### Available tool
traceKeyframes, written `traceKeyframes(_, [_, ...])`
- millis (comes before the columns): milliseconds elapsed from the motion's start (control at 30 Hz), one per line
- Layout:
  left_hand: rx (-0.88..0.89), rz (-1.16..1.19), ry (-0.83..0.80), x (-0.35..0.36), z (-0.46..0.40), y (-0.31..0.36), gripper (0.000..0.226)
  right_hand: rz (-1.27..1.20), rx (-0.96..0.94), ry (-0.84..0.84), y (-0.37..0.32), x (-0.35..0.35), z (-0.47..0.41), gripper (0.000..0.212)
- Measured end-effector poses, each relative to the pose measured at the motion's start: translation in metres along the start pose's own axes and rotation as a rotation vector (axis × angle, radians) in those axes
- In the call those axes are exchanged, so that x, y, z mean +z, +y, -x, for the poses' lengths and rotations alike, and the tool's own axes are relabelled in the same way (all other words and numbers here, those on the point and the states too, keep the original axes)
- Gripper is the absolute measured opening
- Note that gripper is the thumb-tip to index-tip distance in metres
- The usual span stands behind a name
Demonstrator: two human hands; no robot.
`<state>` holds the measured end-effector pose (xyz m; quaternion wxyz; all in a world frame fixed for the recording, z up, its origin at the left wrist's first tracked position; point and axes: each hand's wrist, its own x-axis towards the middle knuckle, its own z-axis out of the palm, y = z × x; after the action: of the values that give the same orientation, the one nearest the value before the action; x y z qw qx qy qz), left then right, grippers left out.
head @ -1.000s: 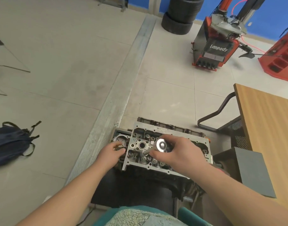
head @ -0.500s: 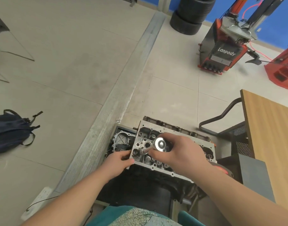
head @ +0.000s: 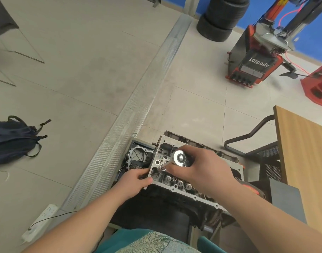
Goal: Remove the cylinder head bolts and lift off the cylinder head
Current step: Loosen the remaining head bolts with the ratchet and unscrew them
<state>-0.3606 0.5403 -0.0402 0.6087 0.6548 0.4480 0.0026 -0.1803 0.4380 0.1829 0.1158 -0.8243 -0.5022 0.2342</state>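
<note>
My right hand (head: 198,172) grips the ratchet (head: 179,158) on a bolt near the cylinder head's (head: 176,185) left end, my left hand (head: 132,181) clutches that end; the head remains seated, bolts still to remove.

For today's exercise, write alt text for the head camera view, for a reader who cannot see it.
Seen from above, a person's right hand holds a ratchet upright on a cylinder head, while the left hand grips the head's left end. Around it on the workshop floor are a backpack, stacked tyres and a red-and-black machine.
</note>
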Motion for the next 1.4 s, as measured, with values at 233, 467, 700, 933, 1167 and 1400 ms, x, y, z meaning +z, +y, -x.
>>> traceKeyframes(233, [-0.017, -0.002, -0.004, -0.002, -0.004, -0.006, 0.060, 0.101, -0.085, -0.017, -0.012, 0.000, -0.019, 0.045])
traceKeyframes(467, [-0.022, 0.016, -0.015, -0.003, 0.000, -0.001, 0.058, 0.294, -0.245, -0.103, -0.008, -0.007, -0.041, 0.052])
traceKeyframes(700, [0.331, 0.348, 0.141, -0.013, 0.040, 0.072, 0.047, 0.175, -0.180, -0.208, -0.002, -0.006, -0.033, 0.039])
traceKeyframes(933, [0.568, 0.028, 0.063, -0.008, 0.048, 0.177, 0.023, -0.086, -0.198, -0.161, 0.017, -0.019, -0.017, 0.062])
traceKeyframes(1167, [0.561, -0.202, 0.181, -0.013, 0.047, 0.184, 0.020, 0.400, -0.128, -0.152, 0.069, -0.036, 0.016, 0.026])
traceKeyframes(1400, [0.573, -0.812, -0.033, -0.018, 0.058, 0.222, 0.020, -0.168, 0.136, -0.015, 0.135, -0.059, 0.030, 0.051])
